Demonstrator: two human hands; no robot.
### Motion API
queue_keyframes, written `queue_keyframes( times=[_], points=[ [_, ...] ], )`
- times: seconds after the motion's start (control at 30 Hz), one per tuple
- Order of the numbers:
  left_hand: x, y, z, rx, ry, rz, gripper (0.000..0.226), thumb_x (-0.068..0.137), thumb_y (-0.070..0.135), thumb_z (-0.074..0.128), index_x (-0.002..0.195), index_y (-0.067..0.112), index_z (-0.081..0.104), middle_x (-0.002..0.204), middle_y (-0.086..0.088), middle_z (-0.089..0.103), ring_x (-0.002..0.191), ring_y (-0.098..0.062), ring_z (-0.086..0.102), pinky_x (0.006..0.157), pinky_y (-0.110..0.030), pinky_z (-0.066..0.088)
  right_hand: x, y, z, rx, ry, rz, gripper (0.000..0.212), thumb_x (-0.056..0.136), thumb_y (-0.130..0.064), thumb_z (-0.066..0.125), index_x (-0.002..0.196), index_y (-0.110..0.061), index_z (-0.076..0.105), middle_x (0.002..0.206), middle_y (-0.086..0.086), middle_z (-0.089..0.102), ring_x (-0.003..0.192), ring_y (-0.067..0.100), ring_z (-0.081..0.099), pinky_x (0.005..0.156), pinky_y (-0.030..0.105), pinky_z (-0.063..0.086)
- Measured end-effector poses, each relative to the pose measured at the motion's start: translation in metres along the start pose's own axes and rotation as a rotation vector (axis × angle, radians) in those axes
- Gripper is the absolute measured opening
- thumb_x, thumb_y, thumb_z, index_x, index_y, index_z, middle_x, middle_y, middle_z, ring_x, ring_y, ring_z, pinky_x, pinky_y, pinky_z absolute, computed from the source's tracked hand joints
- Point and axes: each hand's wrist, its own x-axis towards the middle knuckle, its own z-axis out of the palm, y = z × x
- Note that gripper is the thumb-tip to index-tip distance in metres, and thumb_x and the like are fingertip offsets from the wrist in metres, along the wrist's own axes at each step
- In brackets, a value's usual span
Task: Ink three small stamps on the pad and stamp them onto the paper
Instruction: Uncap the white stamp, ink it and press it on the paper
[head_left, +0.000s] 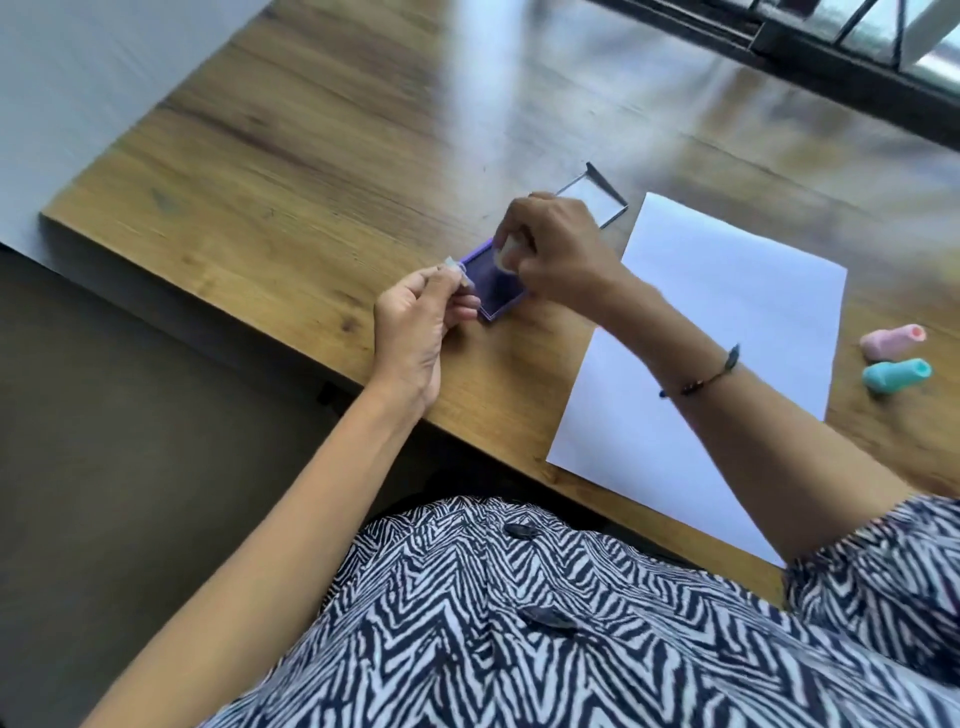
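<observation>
A purple ink pad (491, 291) lies open on the wooden table. My right hand (558, 249) grips a small pale stamp (506, 254) and holds it down on the pad's dark surface. My left hand (421, 317) pinches a small clear piece, perhaps the stamp's cap, at the pad's left edge. A white sheet of paper (727, 312) lies to the right of the pad, blank where visible. A pink stamp (891, 340) and a teal stamp (896, 375) lie on their sides to the right of the paper.
The pad's clear lid (602, 195) rests on the table behind my right hand. The table's near edge (493, 441) runs diagonally in front of me. A dark window frame (831, 47) is at the far right.
</observation>
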Motion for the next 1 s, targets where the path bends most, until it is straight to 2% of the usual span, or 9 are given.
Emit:
queue_keyframes(
  times=[0.17,0.3,0.47,0.57,0.63,0.73,0.8,0.9,1.0],
  points=[
    [0.003,-0.001,-0.002,0.020,-0.010,0.003,0.023,0.083,0.005,0.054,0.062,0.012,0.062,0.057,0.004,0.061,0.053,-0.009,0.057,0.051,-0.015,0.048,-0.013,-0.007,0.016,-0.192,-0.029,-0.085,0.017,0.078,0.001,0.049,0.092,0.000,0.058,0.100,0.020,0.058,0.080,0.037,0.055,0.061,0.034,0.033],
    [0.001,-0.002,-0.002,0.043,-0.051,0.010,0.023,0.084,0.005,0.053,0.064,0.011,0.062,0.057,0.004,0.061,0.053,-0.009,0.058,0.052,-0.015,0.048,0.001,-0.007,0.003,-0.075,-0.018,-0.032,0.021,0.074,0.001,0.048,0.087,-0.002,0.064,0.096,0.020,0.064,0.086,0.036,0.059,0.065,0.035,0.041],
    [0.001,-0.003,-0.003,0.071,-0.058,0.016,0.022,0.086,0.008,0.054,0.066,0.011,0.062,0.064,-0.001,0.060,0.054,-0.009,0.057,0.053,-0.016,0.049,-0.015,-0.016,0.021,-0.212,-0.058,-0.041,0.018,0.079,-0.004,0.050,0.096,-0.002,0.056,0.105,0.018,0.057,0.086,0.036,0.056,0.063,0.032,0.032],
    [0.000,-0.003,0.000,0.076,-0.084,0.032,0.021,0.086,0.009,0.054,0.067,0.011,0.061,0.064,-0.001,0.060,0.054,-0.009,0.057,0.052,-0.015,0.048,-0.012,-0.005,0.006,0.024,0.046,0.043,0.014,0.077,-0.004,0.055,0.088,-0.003,0.064,0.090,0.015,0.065,0.081,0.029,0.058,0.064,0.025,0.032],
    [0.000,-0.003,0.004,0.094,-0.111,0.069,0.019,0.086,0.009,0.053,0.069,0.011,0.062,0.066,-0.002,0.059,0.054,-0.009,0.057,0.052,-0.015,0.047,-0.024,0.014,-0.004,0.292,0.356,0.218,0.009,0.077,-0.009,0.063,0.085,-0.007,0.066,0.073,0.004,0.062,0.070,0.016,0.055,0.063,0.021,0.035],
    [-0.007,-0.010,0.018,0.145,-0.213,0.108,0.015,0.087,0.009,0.053,0.077,0.014,0.062,0.072,-0.002,0.060,0.057,-0.009,0.058,0.054,-0.016,0.048,-0.066,0.054,-0.018,0.629,0.739,0.484,0.008,0.080,-0.011,0.064,0.086,-0.017,0.062,0.070,-0.002,0.062,0.064,0.009,0.053,0.068,0.025,0.044],
    [-0.011,-0.016,0.035,0.205,-0.299,0.130,0.011,0.088,0.008,0.052,0.083,0.013,0.060,0.075,-0.002,0.060,0.062,-0.012,0.059,0.059,-0.017,0.050,-0.087,0.069,-0.023,0.778,0.774,0.516,0.013,0.082,-0.007,0.063,0.083,-0.020,0.060,0.071,-0.001,0.065,0.063,0.011,0.054,0.067,0.030,0.045],
    [-0.014,-0.021,0.060,0.339,-0.434,0.161,0.010,0.085,0.018,0.054,0.092,0.013,0.057,0.085,-0.006,0.063,0.078,-0.018,0.060,0.076,-0.027,0.051,-0.109,0.072,-0.023,0.872,0.730,0.460,0.016,0.082,-0.009,0.065,0.081,-0.024,0.062,0.062,-0.015,0.067,0.062,0.001,0.057,0.061,0.016,0.048],
    [-0.019,-0.029,0.070,0.572,-0.598,0.252,0.019,0.084,0.026,0.051,0.101,0.019,0.056,0.102,-0.004,0.066,0.094,-0.016,0.062,0.089,-0.033,0.048,-0.140,0.072,-0.019,0.969,0.704,0.478,0.012,0.081,-0.013,0.066,0.083,-0.024,0.066,0.070,-0.012,0.067,0.074,0.015,0.061,0.072,0.023,0.052]
  ],
)
